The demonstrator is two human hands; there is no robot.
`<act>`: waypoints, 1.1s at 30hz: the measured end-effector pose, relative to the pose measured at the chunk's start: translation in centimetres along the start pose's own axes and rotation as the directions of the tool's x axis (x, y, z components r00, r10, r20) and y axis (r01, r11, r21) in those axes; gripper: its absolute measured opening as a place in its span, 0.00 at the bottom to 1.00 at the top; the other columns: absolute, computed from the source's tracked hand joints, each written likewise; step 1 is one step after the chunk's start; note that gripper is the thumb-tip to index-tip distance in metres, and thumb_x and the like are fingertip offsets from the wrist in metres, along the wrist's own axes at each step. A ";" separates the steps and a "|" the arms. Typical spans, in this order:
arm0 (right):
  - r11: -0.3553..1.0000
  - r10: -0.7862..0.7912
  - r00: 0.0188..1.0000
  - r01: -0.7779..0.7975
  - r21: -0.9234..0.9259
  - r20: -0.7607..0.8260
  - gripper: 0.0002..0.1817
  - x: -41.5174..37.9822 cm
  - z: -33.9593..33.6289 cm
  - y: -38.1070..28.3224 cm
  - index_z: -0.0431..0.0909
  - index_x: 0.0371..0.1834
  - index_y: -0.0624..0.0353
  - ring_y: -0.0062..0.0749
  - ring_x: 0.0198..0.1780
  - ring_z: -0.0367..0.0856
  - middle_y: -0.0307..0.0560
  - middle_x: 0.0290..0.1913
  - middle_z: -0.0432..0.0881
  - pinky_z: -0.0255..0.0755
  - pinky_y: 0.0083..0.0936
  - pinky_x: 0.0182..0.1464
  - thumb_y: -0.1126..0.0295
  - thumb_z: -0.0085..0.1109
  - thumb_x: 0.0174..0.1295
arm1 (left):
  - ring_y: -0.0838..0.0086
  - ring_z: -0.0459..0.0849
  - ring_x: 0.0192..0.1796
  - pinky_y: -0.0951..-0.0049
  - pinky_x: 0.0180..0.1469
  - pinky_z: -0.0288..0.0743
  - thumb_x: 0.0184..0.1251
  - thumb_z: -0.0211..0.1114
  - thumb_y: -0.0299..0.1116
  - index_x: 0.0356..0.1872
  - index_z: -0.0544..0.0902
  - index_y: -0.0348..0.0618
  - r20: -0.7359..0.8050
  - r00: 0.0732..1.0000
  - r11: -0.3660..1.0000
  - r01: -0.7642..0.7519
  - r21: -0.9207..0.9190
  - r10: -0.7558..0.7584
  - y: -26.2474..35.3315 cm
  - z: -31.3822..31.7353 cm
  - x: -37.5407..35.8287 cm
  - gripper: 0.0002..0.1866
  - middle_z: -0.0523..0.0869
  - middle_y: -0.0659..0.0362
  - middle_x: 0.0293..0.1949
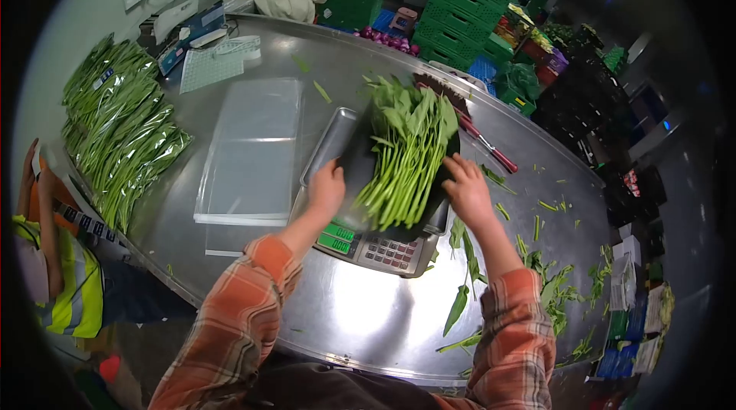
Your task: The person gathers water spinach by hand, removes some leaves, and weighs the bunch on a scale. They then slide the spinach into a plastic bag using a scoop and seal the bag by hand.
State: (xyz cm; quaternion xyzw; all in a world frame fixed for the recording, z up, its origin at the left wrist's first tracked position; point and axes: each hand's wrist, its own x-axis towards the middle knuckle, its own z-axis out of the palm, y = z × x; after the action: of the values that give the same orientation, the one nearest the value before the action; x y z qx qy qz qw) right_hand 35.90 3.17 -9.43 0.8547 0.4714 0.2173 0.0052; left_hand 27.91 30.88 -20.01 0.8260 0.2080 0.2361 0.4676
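Note:
A bunch of long-stemmed leafy greens lies on a black tray above the weighing scale. My left hand is closed on the tray's left edge. At the right edge, my right hand grips the same tray, its fingertips partly hidden. Part of the scale's metal pan shows left of the tray. Green digits on the scale display appear to read zero. Clear plastic bags lie flat in a stack left of the scale.
Bagged greens are piled at the table's left end. A red-handled knife and a brown brush lie beyond the tray. Loose leaves litter the right side. Green crates stand behind. Another person in a yellow vest is at left.

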 end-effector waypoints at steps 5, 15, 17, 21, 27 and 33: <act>0.970 -0.121 0.993 0.118 0.213 0.003 0.08 -7.2 -7.0 -11.3 0.76 0.26 0.57 0.36 0.41 0.77 0.47 0.45 0.80 0.71 0.31 0.41 0.72 0.58 0.40 | 0.74 0.77 0.30 0.71 0.37 0.71 0.66 0.58 0.34 0.43 0.80 0.32 0.147 0.988 0.957 0.080 -0.279 -0.040 -1.0 -6.0 -5.2 0.14 0.84 0.52 0.29; 0.706 0.146 0.913 -0.366 0.607 0.381 0.09 -20.1 -3.9 -30.7 0.77 0.32 0.58 0.36 0.38 0.78 0.42 0.37 0.79 0.71 0.29 0.40 0.70 0.62 0.48 | 0.54 0.74 0.55 0.61 0.56 0.69 0.54 0.66 0.25 0.52 0.76 0.36 0.363 0.829 0.895 -0.445 -0.032 0.425 -2.5 -9.9 -17.0 0.22 0.77 0.51 0.53; 0.642 0.218 0.933 -0.358 0.678 0.286 0.10 -21.1 -3.9 -32.3 0.78 0.34 0.59 0.37 0.40 0.79 0.44 0.40 0.79 0.72 0.30 0.41 0.70 0.64 0.49 | 0.55 0.74 0.54 0.61 0.56 0.69 0.52 0.67 0.24 0.49 0.77 0.36 0.511 0.693 0.837 -0.538 -0.104 0.509 -1.8 -10.9 -19.2 0.20 0.77 0.51 0.51; 0.629 0.416 0.905 -0.354 0.693 0.085 0.16 -20.8 -6.3 -31.1 0.78 0.42 0.60 0.43 0.46 0.78 0.48 0.44 0.79 0.72 0.32 0.46 0.70 0.66 0.50 | 0.57 0.76 0.50 0.61 0.54 0.71 0.50 0.67 0.24 0.43 0.78 0.37 0.662 0.495 0.763 -0.619 -0.186 0.563 -1.1 -10.5 -22.8 0.16 0.79 0.53 0.45; 0.548 0.321 0.863 -0.506 0.667 0.391 0.17 -26.2 -5.8 -32.9 0.76 0.48 0.59 0.43 0.47 0.79 0.50 0.52 0.78 0.74 0.33 0.46 0.69 0.62 0.56 | 0.59 0.77 0.48 0.62 0.51 0.71 0.51 0.67 0.24 0.41 0.80 0.40 0.711 0.415 0.757 -0.602 -0.253 0.568 -3.1 -11.6 -25.4 0.14 0.79 0.54 0.44; 0.494 0.307 0.862 -0.506 0.707 0.403 0.16 -26.5 -6.8 -32.6 0.78 0.49 0.58 0.41 0.48 0.81 0.47 0.54 0.79 0.75 0.32 0.46 0.67 0.61 0.58 | 0.58 0.76 0.45 0.63 0.47 0.71 0.51 0.68 0.27 0.37 0.80 0.41 0.766 0.520 0.861 -0.502 -0.083 0.377 -0.8 -10.7 -25.6 0.11 0.79 0.55 0.38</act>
State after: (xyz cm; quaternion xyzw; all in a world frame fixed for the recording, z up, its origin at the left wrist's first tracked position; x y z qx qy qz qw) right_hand -5.05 -1.44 -19.95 0.8710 0.2972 -0.1178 -0.3730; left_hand 1.01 24.01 -20.90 0.9041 -0.2069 -0.0384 0.3719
